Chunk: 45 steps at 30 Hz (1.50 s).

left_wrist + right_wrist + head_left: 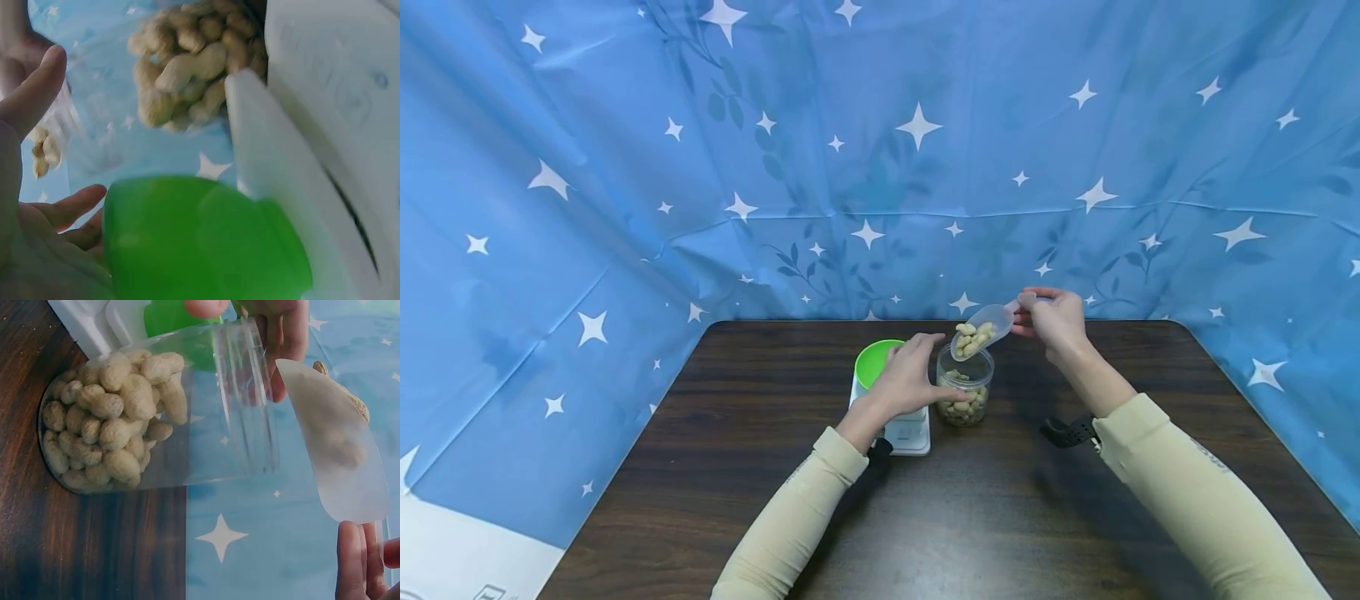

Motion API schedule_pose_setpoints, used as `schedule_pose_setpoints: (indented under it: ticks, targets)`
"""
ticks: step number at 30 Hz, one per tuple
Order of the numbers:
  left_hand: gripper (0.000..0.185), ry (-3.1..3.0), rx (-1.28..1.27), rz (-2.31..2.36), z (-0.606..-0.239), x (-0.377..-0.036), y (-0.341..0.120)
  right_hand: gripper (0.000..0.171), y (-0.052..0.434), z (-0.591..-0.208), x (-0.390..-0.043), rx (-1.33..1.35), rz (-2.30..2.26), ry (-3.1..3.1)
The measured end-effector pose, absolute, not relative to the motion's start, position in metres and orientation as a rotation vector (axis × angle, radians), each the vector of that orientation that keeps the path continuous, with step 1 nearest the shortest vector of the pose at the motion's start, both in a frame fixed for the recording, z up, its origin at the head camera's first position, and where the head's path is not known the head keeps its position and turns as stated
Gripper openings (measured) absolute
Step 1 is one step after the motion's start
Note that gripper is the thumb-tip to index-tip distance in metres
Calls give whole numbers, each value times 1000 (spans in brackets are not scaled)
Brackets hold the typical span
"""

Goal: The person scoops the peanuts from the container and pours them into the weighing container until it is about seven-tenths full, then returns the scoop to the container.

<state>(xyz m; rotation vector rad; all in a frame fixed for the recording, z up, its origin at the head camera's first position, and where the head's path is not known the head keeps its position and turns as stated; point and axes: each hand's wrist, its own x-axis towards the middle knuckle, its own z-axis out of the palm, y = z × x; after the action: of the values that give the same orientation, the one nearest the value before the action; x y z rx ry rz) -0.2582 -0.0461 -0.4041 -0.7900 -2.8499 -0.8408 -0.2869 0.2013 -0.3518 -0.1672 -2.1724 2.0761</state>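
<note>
My right hand [1056, 323] pinches the handle of a translucent plastic scoop [1001, 316] above the jar mouth. Peanuts in their shells [973, 339] lie in the scoop, which tilts down to the left. Below it a clear jar [203, 472] stands upright, partly filled with peanuts [115, 419]. My left hand [904, 382] is at the jar's left side with thumb and fingers spread; in the left wrist view they look apart from the jar. Beside that hand, a green bowl [872, 363] sits on a white kitchen scale [910, 435].
The dark wooden table [737, 483] carries these things near its back edge. A blue curtain [820, 167] with white stars hangs behind and to both sides. Dark bands are on both wrists, the right one a black strap [1067, 432].
</note>
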Motion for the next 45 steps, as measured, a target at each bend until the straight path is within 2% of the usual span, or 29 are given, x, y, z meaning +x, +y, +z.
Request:
schedule_pose_setpoints:
  ticks: [10,18,23,35,45]
  targets:
    - [101,-2890,-717,-820,-398,-260,-88,42,181,-351,-293,-124,2132,-2132]
    - [118,-3039,-625,-838,-394,-261,-119,40,156,-354,-301,-126,2115,-2149]
    - [121,-3115,-582,-871,-397,-262,-133,36,139,-356,-302,-132,2109,-2157]
    - [116,-3084,-627,-974,-407,-266,-138,30,112,-360,-295,47,1829,-2299]
    - [114,-3054,-672,-993,-405,-267,-140,30,116,-347,-289,207,1691,-2269]
